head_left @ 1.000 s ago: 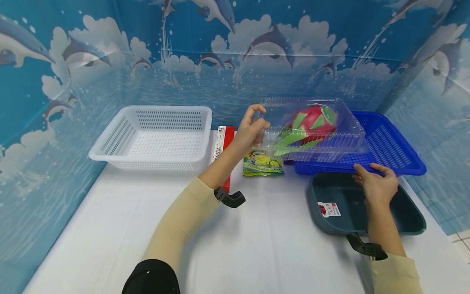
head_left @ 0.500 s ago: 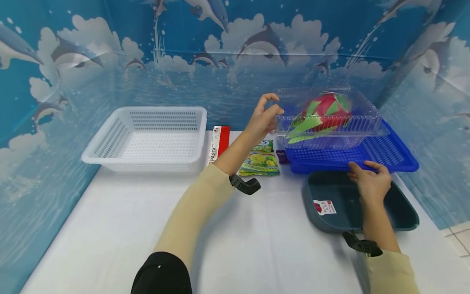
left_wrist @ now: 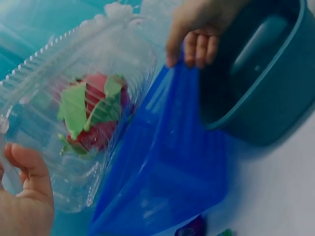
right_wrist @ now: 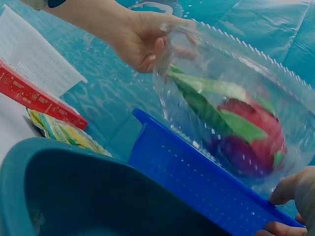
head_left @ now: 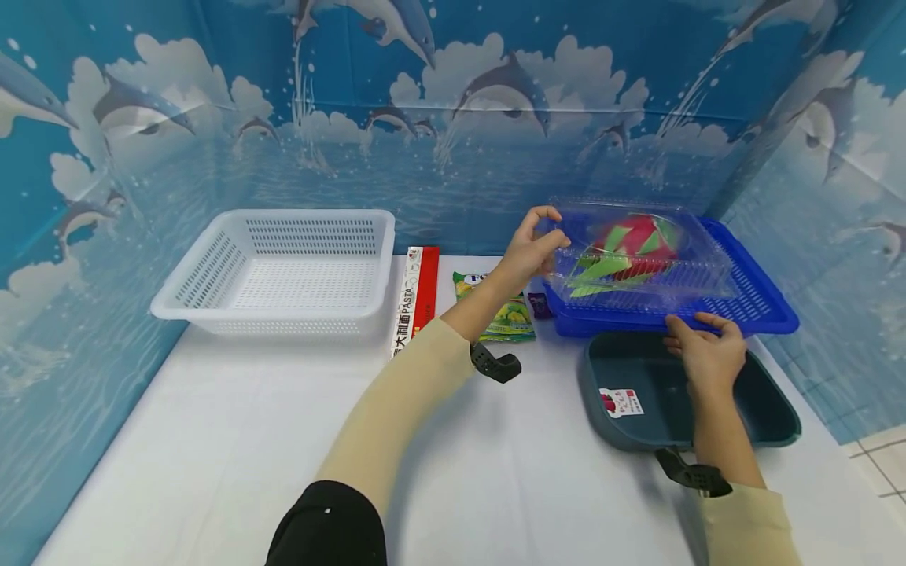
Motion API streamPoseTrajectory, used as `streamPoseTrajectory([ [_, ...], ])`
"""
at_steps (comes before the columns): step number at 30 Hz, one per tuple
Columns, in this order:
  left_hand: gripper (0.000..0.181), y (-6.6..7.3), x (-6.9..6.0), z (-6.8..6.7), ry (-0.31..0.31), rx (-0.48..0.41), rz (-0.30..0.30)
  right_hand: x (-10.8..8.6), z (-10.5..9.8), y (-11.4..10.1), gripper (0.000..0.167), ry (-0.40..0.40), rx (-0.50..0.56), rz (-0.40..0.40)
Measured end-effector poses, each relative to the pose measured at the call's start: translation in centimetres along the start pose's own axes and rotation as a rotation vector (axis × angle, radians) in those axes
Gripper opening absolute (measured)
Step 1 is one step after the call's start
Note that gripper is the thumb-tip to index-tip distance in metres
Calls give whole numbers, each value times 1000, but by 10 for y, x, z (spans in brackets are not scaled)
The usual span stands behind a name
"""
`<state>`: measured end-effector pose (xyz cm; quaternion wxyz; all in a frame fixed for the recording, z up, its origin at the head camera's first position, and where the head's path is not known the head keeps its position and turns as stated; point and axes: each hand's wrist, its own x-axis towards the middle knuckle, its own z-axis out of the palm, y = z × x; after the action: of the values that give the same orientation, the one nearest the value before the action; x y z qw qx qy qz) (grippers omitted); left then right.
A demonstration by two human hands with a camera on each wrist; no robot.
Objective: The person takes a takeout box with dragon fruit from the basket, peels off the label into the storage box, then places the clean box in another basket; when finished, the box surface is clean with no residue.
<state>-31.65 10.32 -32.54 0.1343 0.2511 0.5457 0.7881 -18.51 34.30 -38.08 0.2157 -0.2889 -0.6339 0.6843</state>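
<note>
My left hand (head_left: 531, 250) pinches the left end of a clear plastic clamshell box (head_left: 711, 271). Inside lies a red dragon fruit (head_left: 640, 242) with green scales, also visible through the plastic in both wrist views. The box hangs over the blue perforated basket (head_left: 764, 295); whether its underside touches the basket, I cannot tell. My right hand (head_left: 713, 358) holds the front rim of that basket between thumb and fingers, as the left wrist view shows. Beneath this hand stands a dark green plastic basin (head_left: 637, 428) with a white-and-red label (head_left: 621, 402).
At the left stands a white perforated basket (head_left: 311, 314). A red-and-white pasta box (head_left: 418, 299), a green-yellow packet (head_left: 517, 321) and a small purple packet (head_left: 540, 306) lie between the baskets. Blue dolphin-print cloth (head_left: 340, 177) rises behind the white table (head_left: 212, 472).
My left hand has carried the clear box rightward, raised it, then lowered it over the blue basket. The right hand has kept its hold on the rim.
</note>
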Motion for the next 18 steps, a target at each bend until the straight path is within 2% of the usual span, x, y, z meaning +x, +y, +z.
streamPoseTrajectory([
  [4,23,-10,1,6,30,60,11,0,3,1,38,-13,8,-3],
  [8,23,-18,5,10,66,78,17,-1,6,2,36,-30,5,2],
  [14,30,-28,17,22,92,154,-9,-1,3,1,37,-24,33,3],
  [18,35,-32,21,28,116,223,-41,0,3,1,35,-10,3,16],
])
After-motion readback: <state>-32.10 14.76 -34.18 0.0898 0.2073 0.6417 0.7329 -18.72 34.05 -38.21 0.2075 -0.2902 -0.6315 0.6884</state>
